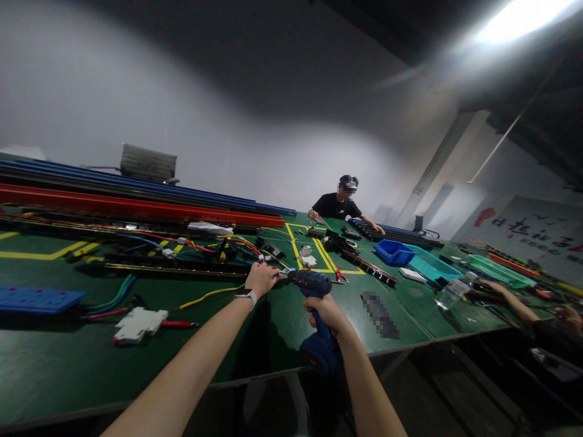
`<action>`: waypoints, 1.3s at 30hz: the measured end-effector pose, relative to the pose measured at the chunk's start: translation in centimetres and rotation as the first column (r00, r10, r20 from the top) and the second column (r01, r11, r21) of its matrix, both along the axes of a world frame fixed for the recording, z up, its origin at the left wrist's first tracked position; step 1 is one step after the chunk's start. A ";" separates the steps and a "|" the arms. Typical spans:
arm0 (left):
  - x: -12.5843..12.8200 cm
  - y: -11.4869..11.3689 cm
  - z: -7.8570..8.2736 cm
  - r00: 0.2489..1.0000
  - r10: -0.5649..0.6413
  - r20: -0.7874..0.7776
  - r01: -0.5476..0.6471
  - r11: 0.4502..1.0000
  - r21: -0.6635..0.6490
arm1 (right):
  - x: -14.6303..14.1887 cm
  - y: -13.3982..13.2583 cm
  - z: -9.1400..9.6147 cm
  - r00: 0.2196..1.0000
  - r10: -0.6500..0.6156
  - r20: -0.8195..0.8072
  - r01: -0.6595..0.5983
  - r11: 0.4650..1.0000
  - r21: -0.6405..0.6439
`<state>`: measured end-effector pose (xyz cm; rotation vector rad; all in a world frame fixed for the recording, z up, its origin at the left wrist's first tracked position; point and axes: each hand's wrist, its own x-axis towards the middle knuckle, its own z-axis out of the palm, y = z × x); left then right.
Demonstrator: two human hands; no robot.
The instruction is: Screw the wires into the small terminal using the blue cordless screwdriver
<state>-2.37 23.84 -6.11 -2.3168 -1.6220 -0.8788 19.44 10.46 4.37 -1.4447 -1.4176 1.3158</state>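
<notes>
The right hand (331,311) grips a dark-blue pistol-shaped drill (320,346) near the green desk's (50,376) edge, room rightward; the left hand (261,280) curls at its tip, grip unclear.

Room at the front, a jumble at the back.
The green table (68,379) is open on the near side of the left hand (262,280), but wires (241,246) crowd its far side, and the drill (321,349) in the right hand (328,312) blocks the way across. Right of the drill is a gap, then a dark flat thing (381,314) and a bottle (454,291).
</notes>
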 end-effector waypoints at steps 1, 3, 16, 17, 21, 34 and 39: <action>0.0 0.0 0.0 1.000 0.001 -0.003 -0.001 1.000 -0.002 | 0.0 0.0 0.0 1.000 0.000 -0.001 0.000 1.000 -0.004; 0.0 -0.1 0.1 1.000 0.003 -0.006 -0.003 1.000 -0.008 | 0.0 0.0 0.1 1.000 0.008 -0.003 -0.008 1.000 -0.005; 0.0 0.1 0.1 1.000 0.000 0.001 0.000 0.999 -0.032 | -0.4 -0.7 0.8 1.000 0.000 0.023 0.000 1.000 0.006; 0.0 0.1 0.1 1.000 0.000 0.002 0.000 0.999 -0.033 | -0.4 -0.8 0.9 1.000 -0.005 0.021 0.005 1.000 0.005; 0.0 0.0 0.2 1.000 0.005 0.006 -0.005 0.999 -0.043 | -0.5 -0.9 0.9 1.000 -0.020 0.002 0.019 1.000 0.018; 0.0 -0.2 0.3 1.000 0.001 0.021 0.000 0.999 -0.045 | -0.3 -0.7 0.6 1.000 -0.018 0.018 0.017 1.000 0.011; 0.0 -0.1 0.2 1.000 -0.004 0.007 0.004 0.999 -0.036 | -0.3 -0.6 0.5 1.000 -0.008 0.012 0.007 1.000 0.017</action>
